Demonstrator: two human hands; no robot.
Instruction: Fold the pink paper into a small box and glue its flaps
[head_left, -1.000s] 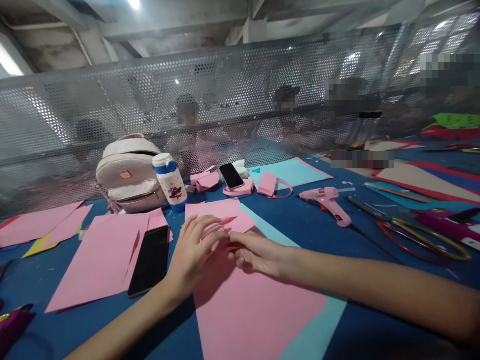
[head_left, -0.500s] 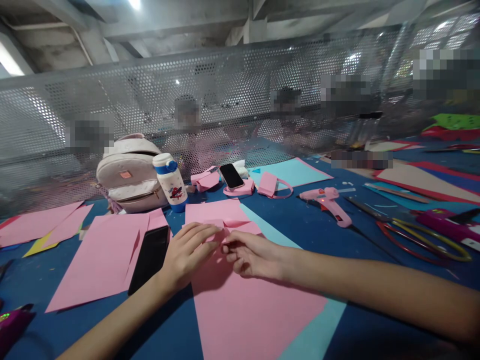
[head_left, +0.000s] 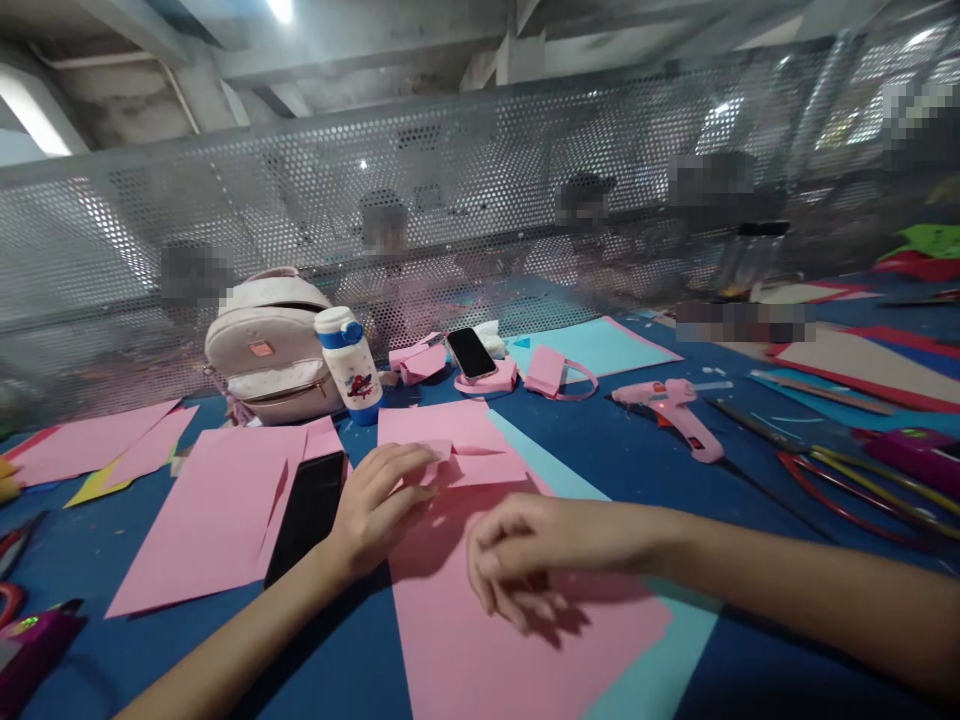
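My left hand [head_left: 386, 505] is closed, thumb and fingers gripping a small folded pink paper piece [head_left: 487, 468] by its left end. A flap stands up along that piece. Below and to the right, my right hand [head_left: 517, 555] hangs over a large pink sheet [head_left: 442, 650], palm down with loosely bent fingers apart; nothing shows in it. Its shadow falls on the sheet, and whether the fingertips touch the paper is hard to tell. Under the pink sheet lies a light blue sheet [head_left: 671, 630]. Beside my left wrist rests a black phone [head_left: 309, 505] on more pink paper [head_left: 202, 520].
Beyond my hands stand a bottle [head_left: 352, 375] and a pale backpack [head_left: 274, 350]. Several small pink paper bags [head_left: 546, 370] and another phone [head_left: 472, 352] lie farther back. To the right are a pink glue gun [head_left: 679, 410] and scissors [head_left: 847, 480]. A perforated metal screen [head_left: 465, 250] closes off the back.
My right hand has let go of the folded pink paper piece and moved down and right, over the large sheet. My left hand keeps its hold. The view has shifted slightly.
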